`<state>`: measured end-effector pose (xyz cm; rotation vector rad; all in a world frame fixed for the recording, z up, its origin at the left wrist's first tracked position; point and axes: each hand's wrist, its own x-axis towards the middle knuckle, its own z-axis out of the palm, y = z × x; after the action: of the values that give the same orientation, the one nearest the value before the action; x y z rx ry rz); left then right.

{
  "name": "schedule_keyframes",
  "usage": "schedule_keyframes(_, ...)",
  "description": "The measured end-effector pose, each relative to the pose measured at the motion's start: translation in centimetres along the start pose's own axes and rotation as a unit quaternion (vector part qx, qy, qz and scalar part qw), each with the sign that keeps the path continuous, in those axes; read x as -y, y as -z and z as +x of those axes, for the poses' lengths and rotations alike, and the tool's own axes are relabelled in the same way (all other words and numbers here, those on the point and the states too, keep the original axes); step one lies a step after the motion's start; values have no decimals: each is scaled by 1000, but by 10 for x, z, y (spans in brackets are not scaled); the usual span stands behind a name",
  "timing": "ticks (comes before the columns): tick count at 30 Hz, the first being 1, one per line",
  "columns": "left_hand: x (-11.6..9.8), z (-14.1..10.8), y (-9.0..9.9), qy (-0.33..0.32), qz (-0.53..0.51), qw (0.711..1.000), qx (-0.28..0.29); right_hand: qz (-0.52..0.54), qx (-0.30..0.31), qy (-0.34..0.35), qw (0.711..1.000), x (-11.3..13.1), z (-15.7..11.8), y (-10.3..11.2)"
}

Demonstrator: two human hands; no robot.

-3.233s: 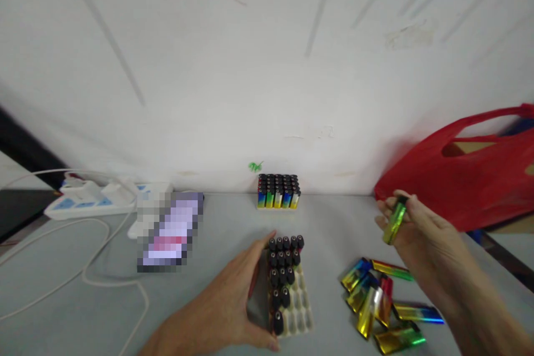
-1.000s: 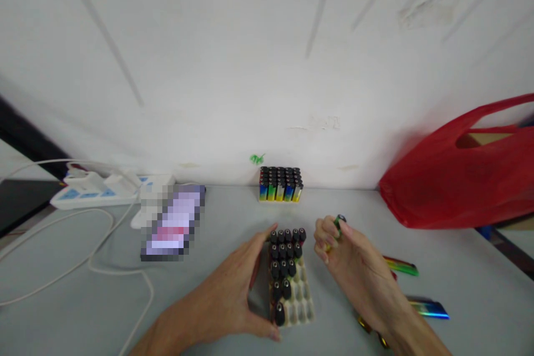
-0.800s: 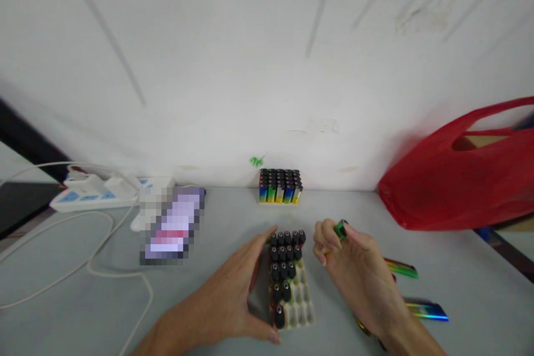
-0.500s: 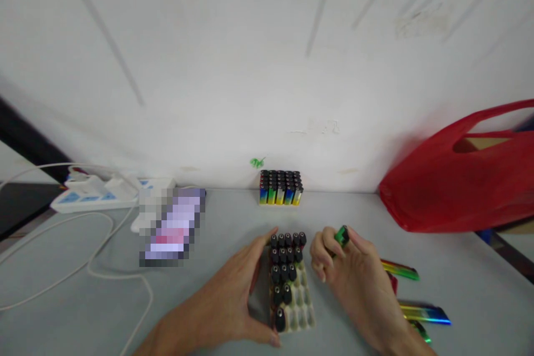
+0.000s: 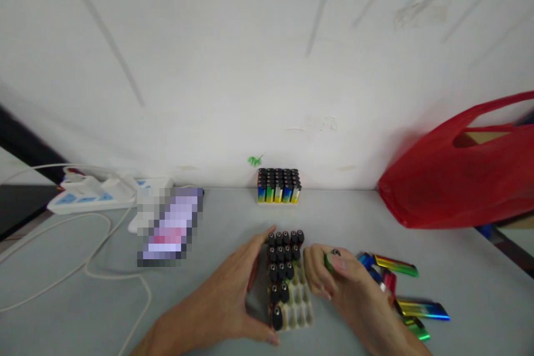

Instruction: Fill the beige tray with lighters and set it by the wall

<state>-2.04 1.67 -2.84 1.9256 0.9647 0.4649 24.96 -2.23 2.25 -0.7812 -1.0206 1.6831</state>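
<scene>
A pale tray (image 5: 299,307) with rows of round-edged slots lies in front of me. Lighters with black tops (image 5: 285,253) stand in it, filling the far row and the left side; slots at the near right are bare. My left hand (image 5: 227,295) spans the tray's left side, fingers at the far corner and thumb at the near one, gripping it. Just right of the tray, my right hand (image 5: 344,283) is closed around a green lighter (image 5: 329,263); its black top shows above the fingers, and the rest is hidden.
Loose shiny lighters (image 5: 423,309) lie to the right of my right hand. Against the wall stands a second block of lighters (image 5: 278,192). A red bag (image 5: 459,189) is at the right. At left are a phone (image 5: 175,222), a power strip (image 5: 92,197) and white cables.
My right hand has turned over and come closer to the tray with the green lighter, uncovering more loose lighters behind it. My left hand stays on the tray.
</scene>
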Motion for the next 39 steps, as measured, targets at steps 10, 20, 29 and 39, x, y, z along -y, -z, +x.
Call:
schedule_keyframes(10, -3, -1, 0, 1, -9, 1000, 0, 54, 7, -13, 998, -3, 2, 3)
schedule_keyframes(20, -4, 0, -1, -3, -11, 1000, -1, 64, 10, -33, 997, 0, 1, 3)
schedule_keyframes(29, -7, 1, 1, 2, -15, 1000, 0, 35, -2, -4, 999, -1, -1, 3)
schedule_keyframes(39, -3, -1, 1, -9, 2, 1000, -6, -67, -132, 51, 988, -12, 4, 4)
